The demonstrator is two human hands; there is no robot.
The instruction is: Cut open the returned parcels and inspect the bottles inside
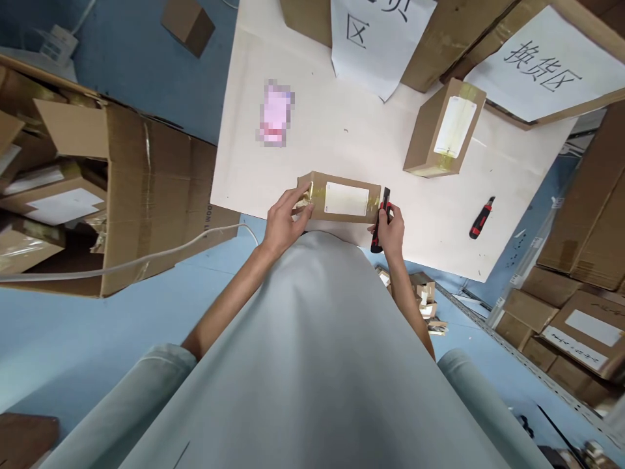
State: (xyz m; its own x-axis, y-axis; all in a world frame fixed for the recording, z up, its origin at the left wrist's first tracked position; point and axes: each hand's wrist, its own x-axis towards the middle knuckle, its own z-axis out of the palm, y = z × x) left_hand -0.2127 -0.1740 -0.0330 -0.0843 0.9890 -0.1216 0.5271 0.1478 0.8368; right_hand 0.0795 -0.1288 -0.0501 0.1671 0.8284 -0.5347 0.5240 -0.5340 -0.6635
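A small taped cardboard box (319,212) with a white label (347,198) lies at the table's near edge, right in front of my body. My left hand (286,221) holds the box's left end, its thumb and fingers around the taped corner. In my right hand (392,229) is a black and red box cutter (375,241), upright beside the right end of the box. Whether its blade touches the cardboard I cannot tell.
A second box cutter (481,218) lies on the white table (342,130) at right. Another labelled box (424,140) stands behind it. Large cartons with paper signs (541,71) line the back. A pixelated pink item (276,114) is at left; an open carton (156,189) flanks the table.
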